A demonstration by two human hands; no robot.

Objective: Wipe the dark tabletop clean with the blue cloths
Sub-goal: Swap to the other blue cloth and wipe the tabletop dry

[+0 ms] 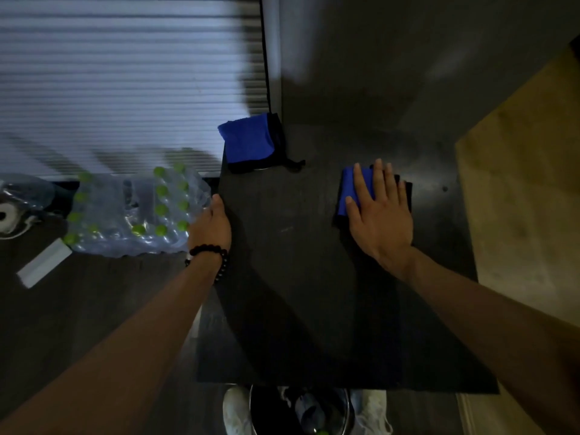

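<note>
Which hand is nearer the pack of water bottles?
Left. The left hand grips the table's left edge, right beside the bottle pack on the floor. The right hand lies flat on a blue cloth, across the tabletop from the pack.

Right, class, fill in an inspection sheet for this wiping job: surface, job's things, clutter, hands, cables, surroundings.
Surface: dark tabletop, mostly bare, with faint pale marks near the middle.
Job's things: one folded blue cloth lies at the far left corner; a second blue cloth lies flat under the right hand.
Clutter: a small dark cord lies beside the far cloth.
Hands: right hand is spread flat, pressing its cloth; left hand, with a bead bracelet on the wrist, rests on the table's left edge.
Cables: nothing seen.
Surroundings: wrapped pack of green-capped bottles on the floor to the left; blinds behind it; a bin below the near edge.
</note>
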